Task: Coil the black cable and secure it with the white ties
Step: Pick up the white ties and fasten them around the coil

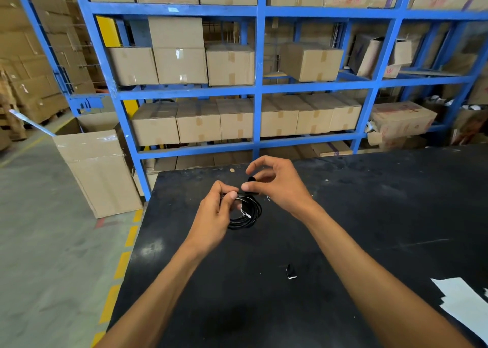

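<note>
Fingers (232, 195) of left hand (211, 215) curled round coiled black cable (247, 215) at frame centre, above black table (343, 215); right hand (274, 186) pinching cable's top, white tie (244, 211) across coil; blue shelving (260, 88) with cardboard boxes (229, 64) beyond.

Two hands (214, 210) (274, 186), one black cable (250, 215), one white tie (244, 211).

Both hands (215, 213) (277, 186) pinch coiled black cable (249, 217) w/ white tie (244, 211).

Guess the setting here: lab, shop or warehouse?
Most likely a warehouse packing area: blue steel racking stacked with taped cardboard boxes, yellow floor markings, and a black worktable.
</note>
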